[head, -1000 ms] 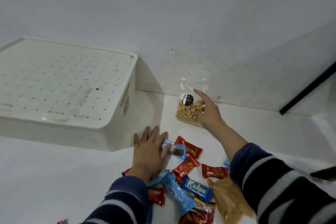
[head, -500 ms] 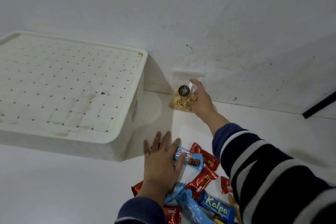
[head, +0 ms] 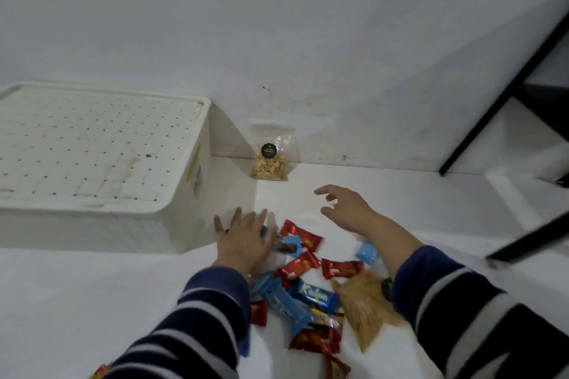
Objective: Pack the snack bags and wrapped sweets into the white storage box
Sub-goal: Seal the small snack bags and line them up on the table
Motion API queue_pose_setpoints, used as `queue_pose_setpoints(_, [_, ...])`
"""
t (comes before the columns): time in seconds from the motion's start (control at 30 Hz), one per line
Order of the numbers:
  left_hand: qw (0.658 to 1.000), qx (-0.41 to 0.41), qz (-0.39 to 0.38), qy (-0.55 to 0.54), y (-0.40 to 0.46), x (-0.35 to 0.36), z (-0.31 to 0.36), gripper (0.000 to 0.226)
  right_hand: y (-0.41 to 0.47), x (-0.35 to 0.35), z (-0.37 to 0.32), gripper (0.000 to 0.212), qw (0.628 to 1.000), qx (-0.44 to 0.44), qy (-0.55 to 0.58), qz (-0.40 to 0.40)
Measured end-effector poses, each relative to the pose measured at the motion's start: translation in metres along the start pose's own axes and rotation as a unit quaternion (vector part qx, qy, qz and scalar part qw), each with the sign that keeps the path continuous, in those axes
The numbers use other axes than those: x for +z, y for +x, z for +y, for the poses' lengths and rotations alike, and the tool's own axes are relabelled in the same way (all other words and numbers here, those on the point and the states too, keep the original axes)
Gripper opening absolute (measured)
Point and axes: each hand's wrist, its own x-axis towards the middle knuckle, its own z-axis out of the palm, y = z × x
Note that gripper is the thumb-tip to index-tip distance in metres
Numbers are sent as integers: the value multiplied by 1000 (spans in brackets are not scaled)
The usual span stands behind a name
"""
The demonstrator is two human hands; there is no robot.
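The white storage box [head: 101, 224] stands at the left with its perforated lid [head: 92, 144] shut. A clear bag of peanuts [head: 270, 160] leans upright against the wall, right of the box. Red and blue wrapped sweets [head: 300, 268] lie in a loose pile on the white surface, with a blue Kalpa bar [head: 317, 295] and a bag of tan snack sticks [head: 365, 308] among them. My left hand [head: 243, 240] lies flat, fingers spread, on the pile's left edge beside the box. My right hand [head: 348, 209] hovers open above the pile, holding nothing, well short of the peanut bag.
A white wall [head: 277, 40] rises right behind the box and peanut bag. Black frame bars [head: 498, 95] slant down at the right. More sweets [head: 337, 368] lie near the bottom edge, between my striped sleeves.
My right hand has let go of the peanut bag and drawn back toward me; the bag now stands alone against the wall. My left hand stays on the sweets.
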Motion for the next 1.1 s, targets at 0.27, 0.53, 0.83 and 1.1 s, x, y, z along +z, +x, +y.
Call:
queue_pose_setpoints(0.27, [984,156,36,-81,-64,14,110,64,-112,-53,73,35,997,54,-43,23])
queue_pose_setpoints(0.53, [980,164,19,-112,-111,55,175,97,-162,-73,122,39,987,153,-46,31])
queue_pose_setpoints(0.83, [987,46,112,-108,-154,85,180,101,-167,-63,126,19,984,157,79,17])
queue_pose_setpoints(1.1, [987,28,126,-98,-168,96,178,106,-165,-58,118,22,991,125,33,27])
